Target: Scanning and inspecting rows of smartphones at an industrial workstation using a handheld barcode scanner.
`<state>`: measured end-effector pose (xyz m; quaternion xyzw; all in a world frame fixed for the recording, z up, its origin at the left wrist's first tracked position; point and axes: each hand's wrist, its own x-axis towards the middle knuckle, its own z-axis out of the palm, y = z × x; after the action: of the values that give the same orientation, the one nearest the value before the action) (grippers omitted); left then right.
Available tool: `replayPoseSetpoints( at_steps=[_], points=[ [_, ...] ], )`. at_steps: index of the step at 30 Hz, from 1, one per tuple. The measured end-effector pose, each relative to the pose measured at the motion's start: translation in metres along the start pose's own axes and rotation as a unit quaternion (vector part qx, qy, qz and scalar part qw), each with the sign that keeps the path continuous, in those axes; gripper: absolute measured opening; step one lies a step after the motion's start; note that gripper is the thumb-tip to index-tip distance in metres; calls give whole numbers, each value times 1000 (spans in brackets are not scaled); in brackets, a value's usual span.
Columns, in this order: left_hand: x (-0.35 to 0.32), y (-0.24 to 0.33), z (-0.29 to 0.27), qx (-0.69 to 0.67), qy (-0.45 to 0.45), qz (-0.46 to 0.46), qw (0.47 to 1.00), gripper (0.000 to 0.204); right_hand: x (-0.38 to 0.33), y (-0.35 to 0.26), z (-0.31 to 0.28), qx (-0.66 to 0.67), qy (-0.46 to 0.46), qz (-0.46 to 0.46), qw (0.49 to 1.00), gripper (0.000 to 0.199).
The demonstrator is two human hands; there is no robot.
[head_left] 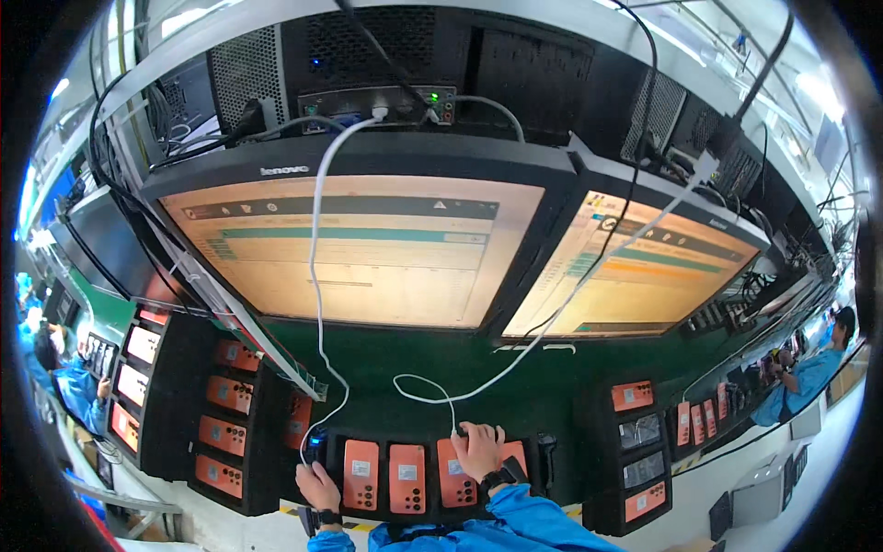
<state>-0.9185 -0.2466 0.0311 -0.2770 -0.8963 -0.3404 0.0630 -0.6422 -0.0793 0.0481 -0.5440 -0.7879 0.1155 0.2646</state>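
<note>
My left hand (317, 486) is closed at the lower end of a white cable (318, 304), just left of a row of orange phones. The fingers seem to pinch the cable end; the plug itself is hidden. My right hand (478, 453) reaches over an orange phone (456, 483) in that row, thumb and forefinger at the end of a second white cable (515, 361), by the phone's top edge. Between my hands lie two more orange phones, one on the left (361, 475) and one in the middle (407, 479). Another orange phone (515, 453) is partly covered by my right hand.
Two lit monitors (368, 248) (635, 267) stand behind the green bench top (368, 359). Black racks of orange phones flank me, left (175, 405) and right (598, 469). Computer cases (386, 55) sit above. A person in blue (809, 377) is at right, another (78, 391) at left.
</note>
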Motion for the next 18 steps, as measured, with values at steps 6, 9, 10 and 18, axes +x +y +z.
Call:
replayPoseSetpoints(
  at_steps=[6, 9, 10, 18],
  points=[
    [-7, -3, 10, -24, -136, -102, 985, 35, 2, 7, 1, -7, 18, 1, 1000, 21],
    [-4, 2, 4, 21, -145, -124, 981, 37, 2, 4, 6, -8, 30, -5, 999, 21],
    [-4, -2, 5, 14, -136, -116, 984, 37, 1, 3, 5, -8, 21, -7, 1000, 21],
    [-1, 25, -22, 14, -201, -141, 969, 52, -5, 10, 8, -2, 45, -2, 999, 22]
  ],
)
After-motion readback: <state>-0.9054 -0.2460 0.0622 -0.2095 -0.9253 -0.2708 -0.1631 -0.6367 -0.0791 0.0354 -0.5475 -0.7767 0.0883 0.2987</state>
